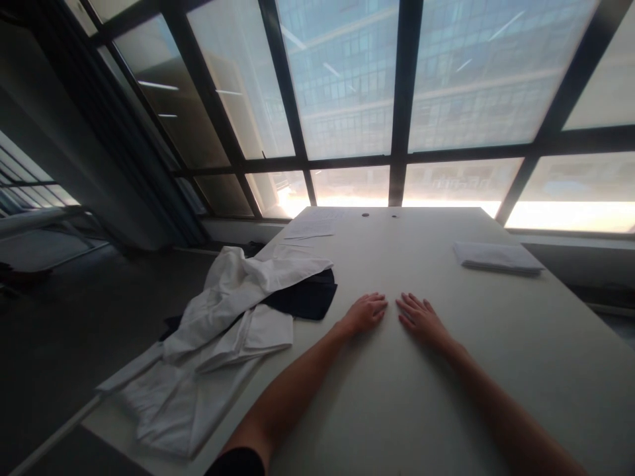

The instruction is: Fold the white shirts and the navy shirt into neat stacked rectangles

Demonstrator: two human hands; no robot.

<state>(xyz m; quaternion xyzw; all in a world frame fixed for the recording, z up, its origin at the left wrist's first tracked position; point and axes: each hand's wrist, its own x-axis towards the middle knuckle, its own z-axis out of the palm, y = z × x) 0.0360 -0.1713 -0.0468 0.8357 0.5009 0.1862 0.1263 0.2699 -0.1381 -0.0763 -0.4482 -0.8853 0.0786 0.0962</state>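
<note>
My left hand [366, 312] and my right hand [421, 317] lie flat, palms down, side by side on the white table [397, 396], fingers stretched out and holding nothing. To the left of my left hand lies a heap of white garments [233, 317] with a dark navy cloth [307, 297] tucked under it, close to my left wrist but not touching it. A folded white cloth [496, 256] sits at the far right of the table, well beyond my right hand.
Sheets of paper [310, 228] lie at the table's far left corner, and two small dark round things [366, 215] sit near the far edge. Large windows with dark frames [401, 99] rise behind the table. The white garments hang over the table's left edge.
</note>
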